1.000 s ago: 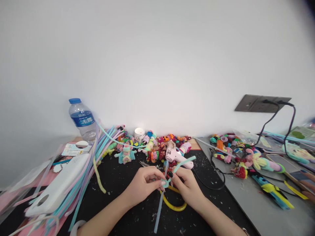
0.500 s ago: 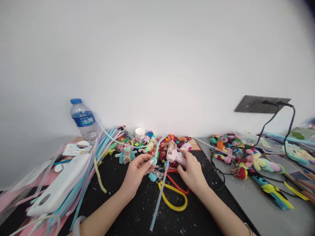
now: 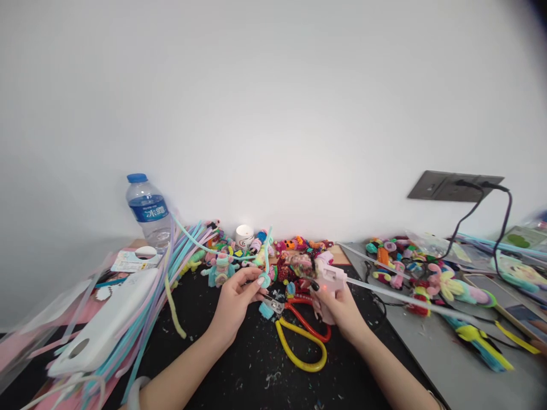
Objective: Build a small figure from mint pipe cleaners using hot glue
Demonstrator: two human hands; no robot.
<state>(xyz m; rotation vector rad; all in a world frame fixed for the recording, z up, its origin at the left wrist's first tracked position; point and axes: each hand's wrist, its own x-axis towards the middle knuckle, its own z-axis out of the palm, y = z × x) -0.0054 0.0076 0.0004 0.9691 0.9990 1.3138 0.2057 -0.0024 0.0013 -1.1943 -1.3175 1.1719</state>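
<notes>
My right hand [image 3: 339,310] is wrapped round the handle of a pink hot glue gun [image 3: 331,279], whose nozzle points left. A long clear glue stick [image 3: 397,295] sticks out of its back towards the right. Between the thumb and fingers of my left hand [image 3: 238,299] is a light-blue pipe cleaner [image 3: 266,259], coiled at the bottom with its free end standing up. Below the hands, scissors [image 3: 301,341] with one yellow and one red handle lie on the black mat [image 3: 239,370]. A small blue fuzzy piece [image 3: 265,310] lies by the blades.
Loose pipe cleaners [image 3: 147,319] and a white box [image 3: 102,322] lie at left, near a water bottle [image 3: 149,210]. Fuzzy figures, one a teal-and-pink doll [image 3: 221,270], and a paper cup [image 3: 244,235] stand at the back. Cords hang from a wall socket [image 3: 453,186].
My right hand has raised and turned the glue gun, so its glue stick now points right instead of down towards me. My left hand keeps the pipe cleaner, whose free end is now more upright.
</notes>
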